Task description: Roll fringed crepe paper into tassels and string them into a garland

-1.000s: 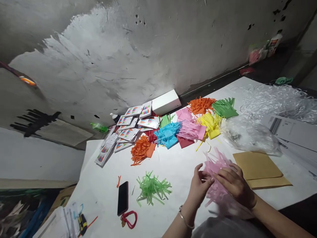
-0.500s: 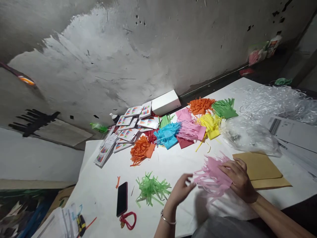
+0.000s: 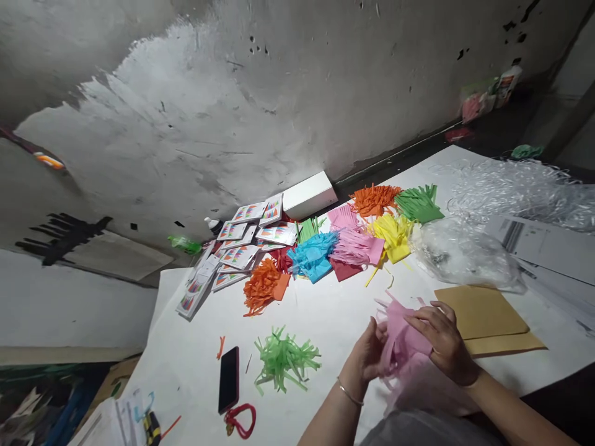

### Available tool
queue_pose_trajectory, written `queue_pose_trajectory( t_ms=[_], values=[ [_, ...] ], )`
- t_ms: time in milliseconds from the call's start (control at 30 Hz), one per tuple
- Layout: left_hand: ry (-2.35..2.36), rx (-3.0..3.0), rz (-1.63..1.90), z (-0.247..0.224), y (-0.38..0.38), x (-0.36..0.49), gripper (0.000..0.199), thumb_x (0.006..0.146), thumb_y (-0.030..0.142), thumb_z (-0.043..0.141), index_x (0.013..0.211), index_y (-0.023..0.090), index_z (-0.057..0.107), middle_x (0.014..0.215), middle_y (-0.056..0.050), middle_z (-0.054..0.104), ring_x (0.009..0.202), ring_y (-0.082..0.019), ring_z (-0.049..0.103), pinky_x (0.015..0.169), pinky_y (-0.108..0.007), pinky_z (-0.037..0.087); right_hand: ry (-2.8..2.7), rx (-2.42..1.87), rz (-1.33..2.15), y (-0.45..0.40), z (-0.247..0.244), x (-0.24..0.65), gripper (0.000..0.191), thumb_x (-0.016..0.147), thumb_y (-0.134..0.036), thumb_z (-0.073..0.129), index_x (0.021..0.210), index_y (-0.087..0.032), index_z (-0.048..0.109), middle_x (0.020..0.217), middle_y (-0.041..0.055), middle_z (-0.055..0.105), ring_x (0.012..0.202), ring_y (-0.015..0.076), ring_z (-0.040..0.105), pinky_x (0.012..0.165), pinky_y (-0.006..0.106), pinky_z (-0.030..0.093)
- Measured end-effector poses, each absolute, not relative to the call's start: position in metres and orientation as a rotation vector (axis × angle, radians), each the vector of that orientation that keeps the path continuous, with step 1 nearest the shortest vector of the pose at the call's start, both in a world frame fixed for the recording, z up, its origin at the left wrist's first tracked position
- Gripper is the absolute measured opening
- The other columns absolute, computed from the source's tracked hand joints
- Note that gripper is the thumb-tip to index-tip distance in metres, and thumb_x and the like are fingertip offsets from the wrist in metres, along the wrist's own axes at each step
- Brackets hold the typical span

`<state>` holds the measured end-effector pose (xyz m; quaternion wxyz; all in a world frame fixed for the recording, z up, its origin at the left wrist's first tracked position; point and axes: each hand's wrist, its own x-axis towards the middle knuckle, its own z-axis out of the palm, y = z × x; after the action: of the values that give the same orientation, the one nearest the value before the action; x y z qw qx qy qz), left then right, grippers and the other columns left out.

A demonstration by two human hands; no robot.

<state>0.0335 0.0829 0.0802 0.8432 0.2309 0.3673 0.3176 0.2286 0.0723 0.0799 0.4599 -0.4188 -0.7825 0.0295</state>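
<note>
A pink fringed tissue-paper piece (image 3: 402,334) is between my two hands above the front of the white-covered table. My right hand (image 3: 441,337) grips its uncut, flat part from the right, thumb below and fingers on top. From the left, my left hand (image 3: 372,353) closes round the cut strips, with some fingers hidden behind the paper. A bunch of light green paper strips (image 3: 286,359) lies to the left of my hands. Behind them are fringed bundles in pink (image 3: 356,246), blue (image 3: 313,254), yellow (image 3: 393,238) and orange (image 3: 266,286).
A black phone (image 3: 229,379) with a red strap lies at the left front. Stacked printed packets (image 3: 239,257) and a white box (image 3: 309,194) stand near the wall. Brown envelopes (image 3: 483,316), a clear plastic bag (image 3: 469,257) and white cord (image 3: 511,189) lie to the right.
My left hand has moved right and closed on the strips of the pink tissue paper. The paper's strips are now gathered closer together. My right hand still holds the flat part.
</note>
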Motion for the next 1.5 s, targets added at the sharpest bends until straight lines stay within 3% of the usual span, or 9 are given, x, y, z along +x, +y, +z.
queue_pose_trajectory(
  t_ms=[233, 400, 600, 833, 1000, 1133, 1200, 1300, 1500],
  values=[
    [0.787, 0.63, 0.73, 0.078, 0.056, 0.069, 0.057, 0.055, 0.052, 0.088, 0.085, 0.006, 0.073, 0.076, -0.01, 0.066, 0.074, -0.021, 0.062, 0.073, -0.031, 0.043, -1.912, -1.063, 0.15, 0.078, 0.056, 0.235, 0.048, 0.083, -0.007, 0.042, 0.124, -0.019, 0.063, 0.1, 0.0076, 0.064, 0.095, 0.0237, 0.06, 0.095, 0.048, 0.039],
    [0.663, 0.525, 0.736, 0.08, 0.044, 0.083, 0.068, 0.053, 0.049, 0.089, 0.105, 0.01, 0.072, 0.078, -0.008, 0.068, 0.068, -0.018, 0.061, 0.066, -0.029, 0.045, -1.87, -1.094, 0.124, 0.079, 0.042, 0.236, 0.05, 0.082, -0.004, 0.039, 0.122, -0.018, 0.064, 0.101, 0.0081, 0.064, 0.096, 0.0239, 0.06, 0.094, 0.048, 0.039],
    [0.733, 0.423, 0.485, 0.059, 0.035, 0.078, 0.035, 0.05, 0.033, 0.088, 0.065, 0.007, 0.07, 0.052, -0.004, 0.06, 0.048, -0.013, 0.055, 0.052, -0.025, 0.041, -1.792, -1.164, 0.061, 0.094, 0.035, 0.252, 0.05, 0.083, -0.003, 0.039, 0.121, -0.02, 0.066, 0.094, 0.0066, 0.062, 0.088, 0.0232, 0.058, 0.084, 0.044, 0.043],
    [0.883, 0.656, 0.398, 0.065, 0.066, 0.049, 0.036, 0.062, 0.039, 0.075, 0.08, 0.008, 0.07, 0.076, -0.008, 0.067, 0.051, -0.008, 0.054, 0.053, -0.022, 0.042, -1.912, -1.14, -0.068, 0.107, 0.066, 0.302, 0.048, 0.087, -0.005, 0.041, 0.121, -0.025, 0.068, 0.097, 0.0066, 0.065, 0.094, 0.0232, 0.059, 0.096, 0.048, 0.037],
    [1.138, 0.914, 0.264, 0.066, 0.085, -0.015, 0.035, 0.063, 0.046, 0.068, 0.071, 0.013, 0.062, 0.056, -0.002, 0.059, 0.047, -0.012, 0.052, 0.047, -0.024, 0.04, -2.144, -1.12, -0.179, 0.075, 0.039, 0.276, 0.05, 0.089, -0.002, 0.041, 0.129, -0.021, 0.062, 0.097, 0.0073, 0.066, 0.1, 0.0221, 0.059, 0.103, 0.049, 0.033],
    [1.432, 1.122, 0.267, 0.069, 0.089, -0.079, 0.026, 0.064, 0.032, 0.069, 0.083, 0.014, 0.064, 0.064, -0.002, 0.062, 0.062, -0.018, 0.059, 0.061, -0.03, 0.046, -2.255, -1.181, -0.115, 0.049, -0.009, 0.215, 0.044, 0.083, 0.0, 0.047, 0.118, -0.02, 0.066, 0.094, 0.0058, 0.068, 0.093, 0.0219, 0.06, 0.101, 0.046, 0.034],
    [1.618, 1.237, 0.338, 0.07, 0.083, -0.095, 0.034, 0.068, 0.026, 0.066, 0.1, 0.015, 0.064, 0.089, -0.008, 0.067, 0.091, -0.027, 0.061, 0.079, -0.038, 0.047, -2.268, -1.204, -0.072, 0.041, -0.027, 0.187, 0.039, 0.08, 0.001, 0.051, 0.111, -0.017, 0.068, 0.088, 0.0059, 0.067, 0.086, 0.0225, 0.059, 0.097, 0.046, 0.036],
    [1.776, 1.442, 0.443, 0.061, 0.061, -0.083, 0.048, 0.073, 0.019, 0.062, 0.121, 0.019, 0.057, 0.13, -0.014, 0.054, 0.128, -0.033, 0.042, 0.103, -0.048, 0.034, -2.294, -1.22, -0.006, 0.034, -0.042, 0.16, 0.039, 0.077, 0.003, 0.053, 0.111, -0.013, 0.066, 0.088, 0.0077, 0.067, 0.083, 0.024, 0.058, 0.093, 0.046, 0.038],
    [1.472, 2.309, 0.278, -0.004, 0.008, -0.02, 0.051, 0.078, 0.019, 0.065, 0.128, 0.023, 0.052, 0.129, -0.009, 0.058, 0.117, -0.028, 0.05, 0.105, -0.048, 0.036, -2.364, -1.06, 0.103, 0.025, -0.057, 0.157, 0.029, 0.086, 0.0, 0.049, 0.101, -0.017, 0.065, 0.089, 0.0037, 0.066, 0.086, 0.0201, 0.059, 0.097, 0.041, 0.035]
  ],
)
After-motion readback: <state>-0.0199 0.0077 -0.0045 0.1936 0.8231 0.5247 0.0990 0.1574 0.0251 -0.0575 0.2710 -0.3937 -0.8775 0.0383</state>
